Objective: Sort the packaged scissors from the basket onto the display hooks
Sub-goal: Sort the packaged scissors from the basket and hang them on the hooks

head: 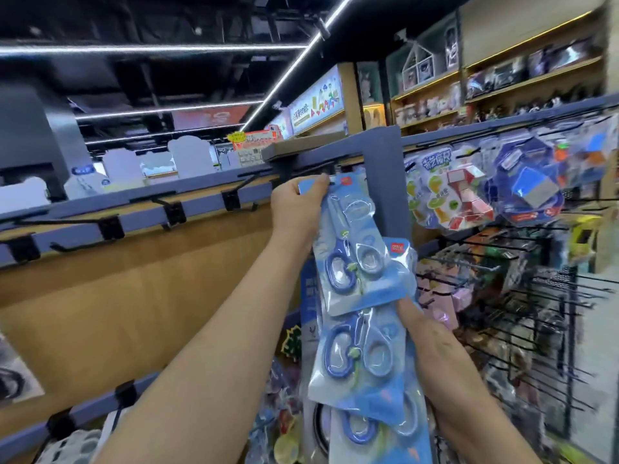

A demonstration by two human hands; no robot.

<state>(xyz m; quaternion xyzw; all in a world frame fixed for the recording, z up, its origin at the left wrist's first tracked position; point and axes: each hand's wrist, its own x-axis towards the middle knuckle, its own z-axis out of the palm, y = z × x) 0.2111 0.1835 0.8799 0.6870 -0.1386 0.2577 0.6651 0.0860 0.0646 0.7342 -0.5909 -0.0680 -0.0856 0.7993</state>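
My left hand (pixel 296 204) pinches the top of a blue scissors pack (pixel 348 249) and holds it up against the top rail, right at a black display hook (pixel 330 174). Whether the pack's hole is on the hook I cannot tell. Lower down, my right hand (pixel 435 349) grips a stack of more blue scissors packs (pixel 361 370), fanned out below the first one. The basket is not in view.
Several bare black hooks (pixel 167 204) stick out of the blue rails on the wooden panel to the left. To the right hang packaged puzzle toys (pixel 459 195) and rows of long black pegs (pixel 522 313). More packaged goods hang below my arms.
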